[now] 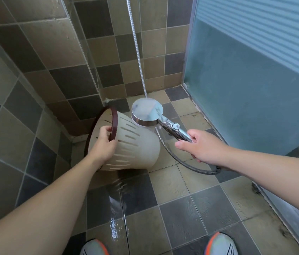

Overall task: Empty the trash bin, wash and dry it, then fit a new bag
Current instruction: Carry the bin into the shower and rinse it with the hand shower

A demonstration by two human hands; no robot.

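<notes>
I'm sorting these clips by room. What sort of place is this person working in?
Most likely a bathroom shower area. The walls and the wet floor are tiled, the right hand holds a chrome shower head on a metal hose, and a frosted glass door stands to the right.

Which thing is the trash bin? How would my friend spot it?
Look at the tiled corner of the shower. The left hand holds the bin there, tipped on its side. It's the only cream plastic thing, with slits and a dark red rim.
</notes>
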